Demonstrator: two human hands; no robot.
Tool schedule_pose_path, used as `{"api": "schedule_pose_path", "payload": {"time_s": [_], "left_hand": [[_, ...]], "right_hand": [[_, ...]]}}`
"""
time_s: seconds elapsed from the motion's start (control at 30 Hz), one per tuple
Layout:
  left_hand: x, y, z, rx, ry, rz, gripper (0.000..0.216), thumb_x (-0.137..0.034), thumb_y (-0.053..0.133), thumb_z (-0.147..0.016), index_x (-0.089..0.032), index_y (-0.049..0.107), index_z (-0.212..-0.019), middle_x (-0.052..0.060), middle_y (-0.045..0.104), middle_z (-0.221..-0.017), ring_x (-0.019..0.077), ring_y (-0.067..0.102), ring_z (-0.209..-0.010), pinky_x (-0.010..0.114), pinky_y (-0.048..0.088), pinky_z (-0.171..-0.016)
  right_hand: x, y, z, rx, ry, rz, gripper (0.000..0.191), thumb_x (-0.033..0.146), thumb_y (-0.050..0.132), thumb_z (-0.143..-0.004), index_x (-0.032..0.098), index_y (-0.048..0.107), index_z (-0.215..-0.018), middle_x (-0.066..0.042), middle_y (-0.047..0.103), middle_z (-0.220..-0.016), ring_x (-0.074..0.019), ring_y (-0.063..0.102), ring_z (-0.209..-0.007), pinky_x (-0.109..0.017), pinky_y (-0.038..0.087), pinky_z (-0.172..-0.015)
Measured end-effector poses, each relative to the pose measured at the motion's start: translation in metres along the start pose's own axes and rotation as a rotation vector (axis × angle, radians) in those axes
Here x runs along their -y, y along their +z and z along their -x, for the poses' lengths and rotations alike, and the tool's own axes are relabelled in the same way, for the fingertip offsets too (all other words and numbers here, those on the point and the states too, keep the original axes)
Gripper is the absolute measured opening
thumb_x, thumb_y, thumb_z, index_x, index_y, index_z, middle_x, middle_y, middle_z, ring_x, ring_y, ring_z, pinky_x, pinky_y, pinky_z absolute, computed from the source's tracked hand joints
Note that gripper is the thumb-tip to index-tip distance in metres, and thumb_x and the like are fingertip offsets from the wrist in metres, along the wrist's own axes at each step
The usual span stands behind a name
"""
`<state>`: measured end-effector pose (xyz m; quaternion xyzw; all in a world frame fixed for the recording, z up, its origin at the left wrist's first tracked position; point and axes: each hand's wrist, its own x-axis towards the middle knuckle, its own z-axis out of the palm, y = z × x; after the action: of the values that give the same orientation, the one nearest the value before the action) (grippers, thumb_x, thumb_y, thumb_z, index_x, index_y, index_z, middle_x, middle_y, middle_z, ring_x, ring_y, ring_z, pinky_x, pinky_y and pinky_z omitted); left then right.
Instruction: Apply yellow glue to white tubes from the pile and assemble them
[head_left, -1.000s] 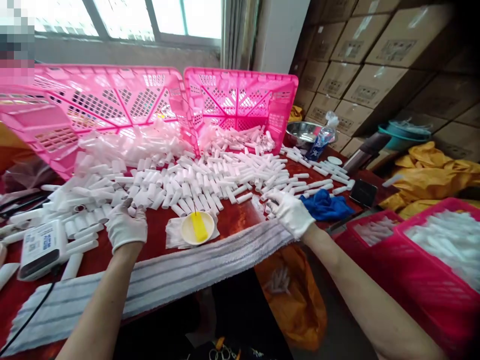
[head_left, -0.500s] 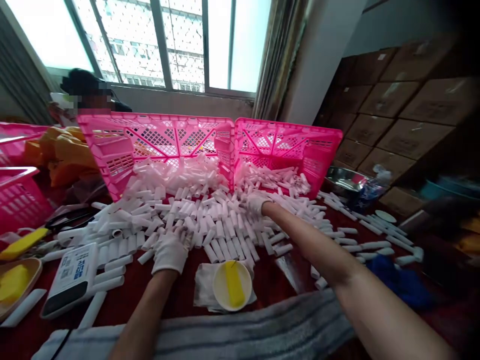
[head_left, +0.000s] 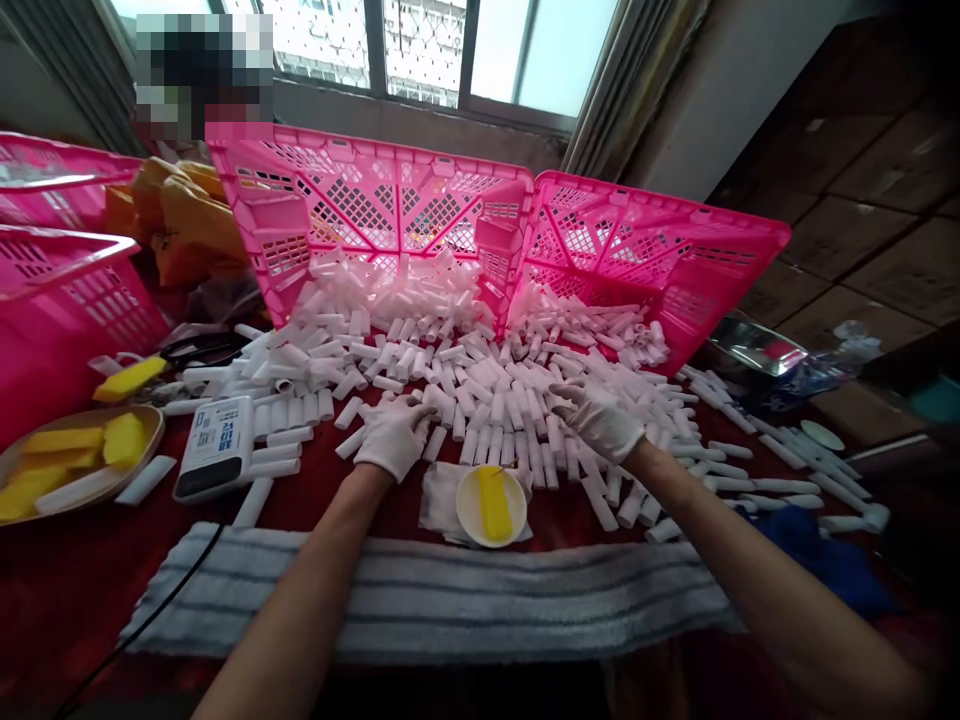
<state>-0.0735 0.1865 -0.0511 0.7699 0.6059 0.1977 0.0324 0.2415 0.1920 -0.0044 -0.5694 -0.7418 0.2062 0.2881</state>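
Observation:
Both my hands wear white gloves and rest on a big heap of short white tubes [head_left: 480,385] spread over a dark red table. My left hand [head_left: 394,435] lies curled on the tubes at the heap's near edge, its fingers closed around one tube. My right hand [head_left: 600,415] sits palm down on the tubes to the right, fingers bent over them. Between my hands, nearer me, stands a small white dish [head_left: 491,505] with a yellow sponge strip in it.
Two pink crates [head_left: 375,210] lie tipped on their sides behind the heap, tubes spilling out. A striped grey towel [head_left: 420,600] covers the near edge. A white device [head_left: 217,445] with a cable and a plate of yellow sponges [head_left: 75,460] sit left. Another person is behind the crates.
My right hand has drawn back from the crate mouth to the near right part of the heap. The left hand stays at the heap's edge. The view has tilted downwards.

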Motion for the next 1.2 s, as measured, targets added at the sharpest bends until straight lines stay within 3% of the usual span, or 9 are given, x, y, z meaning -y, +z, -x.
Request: {"api": "schedule_pose_path", "payload": {"time_s": [0.13, 0.23, 0.3, 0.37, 0.47, 0.63, 0.83, 1.07, 1.2], "left_hand": [[-0.014, -0.017, 0.005, 0.017, 0.026, -0.012, 0.032, -0.025, 0.044, -0.08, -0.027, 0.064, -0.105, 0.004, 0.055, -0.119, 0.0277, 0.045, -0.111, 0.043, 0.032, -0.094], [-0.03, -0.033, 0.02, 0.051, 0.053, 0.066, 0.039, -0.035, 0.05, -0.077, -0.024, 0.058, -0.114, 0.006, 0.051, -0.124, 0.0273, 0.042, -0.116, 0.04, 0.031, -0.098], [-0.041, -0.036, 0.038, 0.142, 0.098, 0.18, 0.061, -0.048, 0.061, -0.068, -0.023, 0.051, -0.122, 0.006, 0.051, -0.124, 0.0264, 0.045, -0.114, 0.036, 0.034, -0.097], [-0.049, -0.031, 0.057, 0.237, 0.121, 0.287, 0.092, -0.057, 0.07, -0.051, -0.021, 0.041, -0.13, 0.008, 0.048, -0.127, 0.0261, 0.046, -0.114, 0.033, 0.037, -0.096], [-0.056, -0.016, 0.08, 0.281, 0.08, 0.309, 0.119, -0.059, 0.076, -0.032, -0.019, 0.032, -0.136, 0.009, 0.044, -0.132, 0.0293, 0.041, -0.118, 0.034, 0.035, -0.098], [-0.057, -0.001, 0.083, 0.277, 0.103, 0.237, 0.111, -0.066, 0.071, -0.036, -0.028, 0.036, -0.133, 0.006, 0.05, -0.124, 0.0319, 0.039, -0.117, 0.039, 0.032, -0.098], [-0.058, -0.001, 0.083, 0.272, 0.093, 0.193, 0.112, -0.073, 0.066, -0.033, -0.032, 0.037, -0.132, 0.006, 0.05, -0.122, 0.0336, 0.042, -0.112, 0.042, 0.035, -0.091], [-0.058, -0.003, 0.087, 0.24, 0.108, 0.213, 0.099, -0.075, 0.063, -0.04, -0.032, 0.043, -0.128, 0.006, 0.052, -0.118, 0.0339, 0.042, -0.111, 0.044, 0.036, -0.088], [-0.057, -0.002, 0.087, 0.229, 0.1, 0.219, 0.1, -0.075, 0.062, -0.039, -0.031, 0.044, -0.127, 0.006, 0.052, -0.117, 0.034, 0.043, -0.108, 0.044, 0.037, -0.086]], "right_hand": [[0.05, 0.018, 0.045, 0.135, -0.078, -0.135, 0.049, 0.035, 0.064, -0.071, 0.02, 0.057, -0.117, -0.005, 0.063, -0.096, -0.0142, 0.058, -0.075, -0.028, 0.049, -0.072], [0.073, 0.044, 0.057, 0.254, -0.036, -0.312, 0.039, 0.034, 0.059, -0.075, 0.019, 0.059, -0.111, -0.005, 0.064, -0.095, -0.0137, 0.06, -0.079, -0.026, 0.049, -0.072], [0.077, 0.06, 0.056, 0.26, -0.015, -0.374, 0.026, 0.035, 0.051, -0.08, 0.017, 0.064, -0.094, -0.005, 0.065, -0.086, -0.0137, 0.059, -0.078, -0.025, 0.048, -0.071], [0.075, 0.071, 0.053, 0.232, -0.01, -0.388, 0.027, 0.037, 0.047, -0.082, 0.016, 0.064, -0.079, -0.004, 0.064, -0.076, -0.0135, 0.058, -0.072, -0.024, 0.048, -0.066], [0.073, 0.076, 0.052, 0.18, -0.006, -0.421, 0.027, 0.04, 0.047, -0.081, 0.017, 0.061, -0.076, -0.003, 0.061, -0.07, -0.0125, 0.056, -0.065, -0.023, 0.046, -0.059], [0.078, 0.075, 0.06, 0.129, -0.029, -0.371, 0.026, 0.041, 0.047, -0.081, 0.017, 0.058, -0.08, -0.003, 0.06, -0.072, -0.0126, 0.055, -0.065, -0.024, 0.046, -0.06], [0.085, 0.079, 0.061, 0.225, -0.036, -0.3, 0.024, 0.042, 0.05, -0.078, 0.019, 0.056, -0.076, -0.002, 0.059, -0.068, -0.0129, 0.055, -0.062, -0.024, 0.047, -0.059], [0.111, 0.038, 0.062, -0.029, 0.167, -0.372, 0.031, 0.049, 0.052, -0.078, 0.018, 0.057, -0.083, -0.004, 0.063, -0.067, -0.0127, 0.058, -0.057, -0.023, 0.046, -0.051], [0.115, 0.056, 0.072, 0.054, 0.22, -0.348, 0.025, 0.044, 0.056, -0.075, 0.019, 0.058, -0.077, -0.003, 0.063, -0.063, -0.0139, 0.058, -0.054, -0.024, 0.046, -0.05]]}}
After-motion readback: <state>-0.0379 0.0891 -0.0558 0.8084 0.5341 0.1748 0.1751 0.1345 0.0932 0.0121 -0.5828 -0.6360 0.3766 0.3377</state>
